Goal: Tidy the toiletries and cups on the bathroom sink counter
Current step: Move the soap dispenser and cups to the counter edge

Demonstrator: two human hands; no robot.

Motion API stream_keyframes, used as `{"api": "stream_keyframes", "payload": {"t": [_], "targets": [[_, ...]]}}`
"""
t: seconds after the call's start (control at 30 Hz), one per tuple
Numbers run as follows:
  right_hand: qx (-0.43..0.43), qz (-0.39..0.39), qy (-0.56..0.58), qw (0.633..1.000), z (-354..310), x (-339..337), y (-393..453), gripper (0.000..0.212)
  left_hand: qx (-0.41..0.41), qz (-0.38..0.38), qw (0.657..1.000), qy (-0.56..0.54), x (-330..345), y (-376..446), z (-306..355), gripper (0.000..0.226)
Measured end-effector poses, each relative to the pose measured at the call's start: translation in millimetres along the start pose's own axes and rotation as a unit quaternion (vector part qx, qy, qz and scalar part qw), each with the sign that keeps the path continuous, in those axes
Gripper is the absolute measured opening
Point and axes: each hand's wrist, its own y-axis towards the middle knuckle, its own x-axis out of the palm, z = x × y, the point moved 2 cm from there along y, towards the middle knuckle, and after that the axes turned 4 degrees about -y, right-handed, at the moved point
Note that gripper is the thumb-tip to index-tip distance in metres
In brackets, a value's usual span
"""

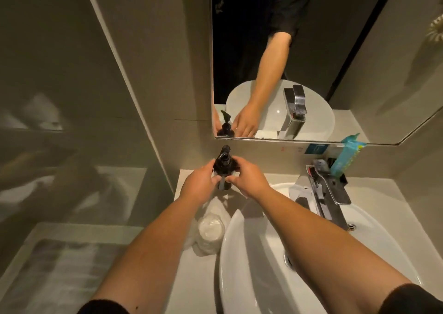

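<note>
A dark pump bottle [224,161] stands upright at the back left of the counter, close to the mirror. My left hand [200,182] grips it from the left and my right hand [249,178] grips it from the right, fingers curled round its lower body. Just in front of the bottle, plastic-wrapped cups [211,227] lie on the counter [189,265] beside the basin's left rim. At the back right, a teal toiletry packet [347,155] stands in a dark holder [335,170].
A white vessel basin [259,265] fills the right half of the counter, with a chrome faucet [323,193] over it. The mirror [311,62] rises behind. A wall and glass panel [72,122] close off the left side.
</note>
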Motion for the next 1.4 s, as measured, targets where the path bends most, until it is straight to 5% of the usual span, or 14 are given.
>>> {"api": "stream_keyframes", "payload": {"t": [1.0, 1.4], "targets": [[0.030, -0.010, -0.008, 0.999, 24.8, 20.3, 34.4, 0.051, 0.006, -0.030, 0.999, -0.024, 28.9, 42.9, -24.7, 0.046], [0.006, -0.041, -0.164, 0.986, 17.1, -5.5, -8.1, 0.068, 0.008, -0.045, 0.994, 0.097, -2.5, 9.6, -20.1, 0.057]]}}
